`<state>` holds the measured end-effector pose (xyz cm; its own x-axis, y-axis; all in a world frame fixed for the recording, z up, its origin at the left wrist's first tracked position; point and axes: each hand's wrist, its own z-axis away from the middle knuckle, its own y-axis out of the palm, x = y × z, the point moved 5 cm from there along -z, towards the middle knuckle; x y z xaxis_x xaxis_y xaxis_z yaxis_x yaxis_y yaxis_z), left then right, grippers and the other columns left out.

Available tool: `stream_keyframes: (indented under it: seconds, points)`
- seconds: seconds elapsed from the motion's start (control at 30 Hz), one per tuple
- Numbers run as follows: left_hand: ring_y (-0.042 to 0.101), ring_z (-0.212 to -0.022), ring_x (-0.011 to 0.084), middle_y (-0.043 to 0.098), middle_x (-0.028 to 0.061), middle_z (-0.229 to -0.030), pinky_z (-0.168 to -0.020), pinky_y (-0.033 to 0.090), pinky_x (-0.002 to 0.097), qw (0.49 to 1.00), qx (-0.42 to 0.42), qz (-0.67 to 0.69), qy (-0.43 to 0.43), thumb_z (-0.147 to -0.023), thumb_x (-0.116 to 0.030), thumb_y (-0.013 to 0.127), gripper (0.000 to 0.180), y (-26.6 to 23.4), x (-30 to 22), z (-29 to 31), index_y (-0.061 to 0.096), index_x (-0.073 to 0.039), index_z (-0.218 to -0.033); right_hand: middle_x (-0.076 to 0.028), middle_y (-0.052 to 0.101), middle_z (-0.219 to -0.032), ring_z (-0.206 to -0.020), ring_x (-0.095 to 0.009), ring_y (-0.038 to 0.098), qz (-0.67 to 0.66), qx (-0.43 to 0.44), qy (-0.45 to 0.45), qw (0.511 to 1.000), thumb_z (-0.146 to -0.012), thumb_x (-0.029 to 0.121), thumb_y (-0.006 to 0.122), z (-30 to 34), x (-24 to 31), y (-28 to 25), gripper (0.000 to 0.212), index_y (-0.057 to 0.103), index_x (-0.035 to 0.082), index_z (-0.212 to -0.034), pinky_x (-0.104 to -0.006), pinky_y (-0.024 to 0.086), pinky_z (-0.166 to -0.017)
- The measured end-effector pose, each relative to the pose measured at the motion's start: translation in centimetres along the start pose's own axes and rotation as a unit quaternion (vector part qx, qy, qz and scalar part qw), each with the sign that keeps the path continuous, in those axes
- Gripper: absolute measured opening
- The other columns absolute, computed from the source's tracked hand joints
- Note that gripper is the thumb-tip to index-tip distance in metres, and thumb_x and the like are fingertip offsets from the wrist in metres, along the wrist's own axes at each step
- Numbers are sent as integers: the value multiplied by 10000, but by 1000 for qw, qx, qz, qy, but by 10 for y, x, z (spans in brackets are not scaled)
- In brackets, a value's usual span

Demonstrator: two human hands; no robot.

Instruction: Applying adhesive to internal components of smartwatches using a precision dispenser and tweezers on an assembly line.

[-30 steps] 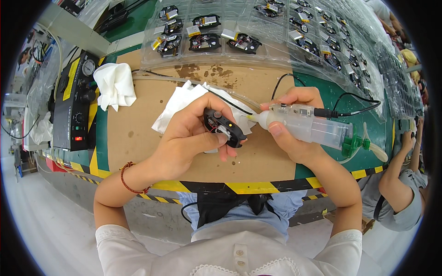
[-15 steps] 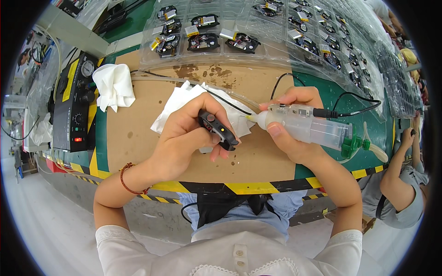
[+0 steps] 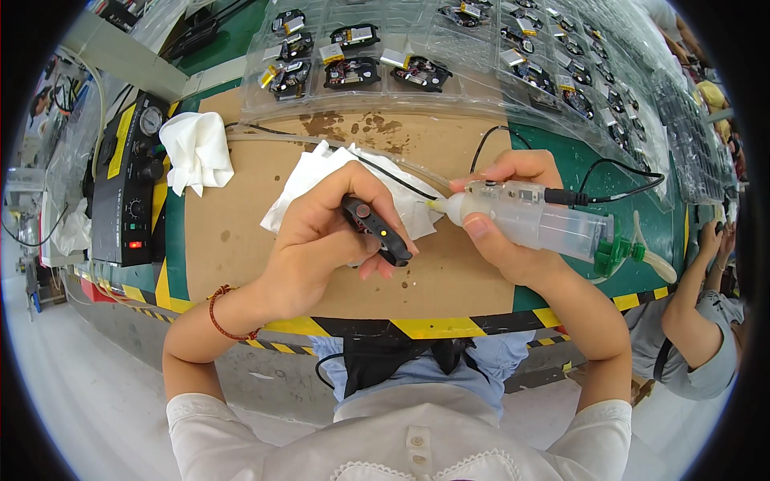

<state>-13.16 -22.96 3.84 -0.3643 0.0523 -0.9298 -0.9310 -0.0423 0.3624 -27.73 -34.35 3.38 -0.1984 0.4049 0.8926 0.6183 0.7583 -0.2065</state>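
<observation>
Gripped edge-on in my left hand point(image 3: 321, 240) is a black watch case point(image 3: 375, 230) with a round button and a small yellow dot on its side. My right hand point(image 3: 513, 232) is wrapped around a dispensing syringe point(image 3: 553, 227), a clear barrel with a green cap and a tube at its rear end. The syringe's pale needle tip point(image 3: 435, 205) points left toward the watch case, apart from it. Beneath both hands lies a crumpled white tissue point(image 3: 305, 183) on the brown cardboard mat point(image 3: 233, 256).
A black dispenser box point(image 3: 128, 184) with a gauge stands at the left, beside another white tissue point(image 3: 197, 152). Clear plastic trays point(image 3: 473, 96) with several opened watch cases fill the back. A black cable point(image 3: 622, 164) loops from the syringe. Another person point(image 3: 694, 337) sits at the right.
The watch case has turned slightly in my left hand and shifted a little left. My right hand and the syringe have hardly moved.
</observation>
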Motion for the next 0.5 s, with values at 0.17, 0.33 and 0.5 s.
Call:
stream_keyframes:
  seconds: [0.17,0.33,0.5]
  points:
    - [531,-634,103,621,144,-863,-579,426,221,1000,3,-8,20,-789,79,405,188,2,-1,0,472,-13,-938,-88,465,-995,-935,-214,614,-2,1,1,1000,-763,115,681,1,-1,-1,444,359,42,-1061,-324,512,-782]
    - [533,-645,100,621,139,-868,-583,424,220,1000,7,-4,23,-788,81,410,188,3,-1,1,475,-15,-937,-88,470,-993,-936,-214,614,2,1,0,1000,-765,118,683,0,1,-1,438,363,43,-1054,-324,512,-784]
    - [529,-642,99,615,118,-864,-585,418,223,1000,-12,-11,-8,-783,82,411,203,3,-2,0,477,-23,-943,-87,472,-991,-939,-214,612,0,1,3,1000,-766,118,682,0,1,-1,433,365,44,-1052,-326,511,-787]
